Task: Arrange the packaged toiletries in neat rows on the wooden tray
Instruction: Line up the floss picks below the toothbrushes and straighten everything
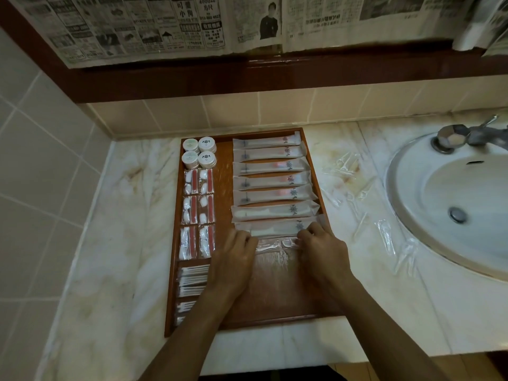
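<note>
- Now both hands sit on the tray [275,312], which lies on the bench [115,215] near its front edge, well left of the sink [450,199].
- Left hand [236,251] and right hand [321,248] each pinch an end of a clear floss packet [277,244], fingers closed on it; the packet lies crosswise just in front of the last long pack.
- Seven long packs [270,182] run in a column from the tray's back edge down its right side, their right ends reaching or overlapping the right rim.
- Four round tubs [199,152] fill the back left corner; six cotton packs [198,210] follow in two columns along the left rim, then swab packs [189,284] toward the front left corner.
- Bare wood shows in a strip between the left columns and the long packs, and across the tray's front right part, under the forearms.
- Loose clear packets [357,188] lie scattered on the bench between the tray's right rim and the sink.
- Bench left of the tray is bare marble up to the tiled wall [41,149].
</note>
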